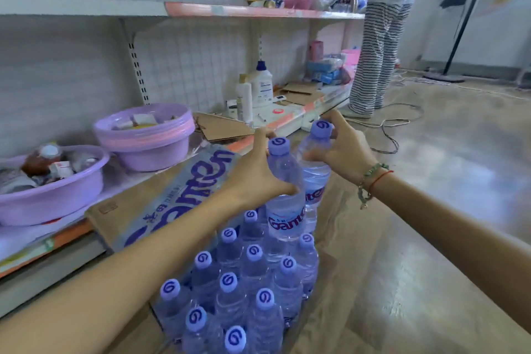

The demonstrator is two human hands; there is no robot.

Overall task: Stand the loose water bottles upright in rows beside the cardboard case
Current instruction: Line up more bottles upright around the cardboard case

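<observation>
I see my left hand [258, 178] wrapped around one upright water bottle [283, 195], its label reading "Ganten" in part. My right hand [342, 149] grips a second bottle [314, 169] just beside it on the right; only "te" shows there. Both are at the far end of the standing rows of bottles [244, 282] on the floor. To the left lies the cardboard case [161, 204], printed with large "Ganten" lettering, against the shelf [34, 250].
</observation>
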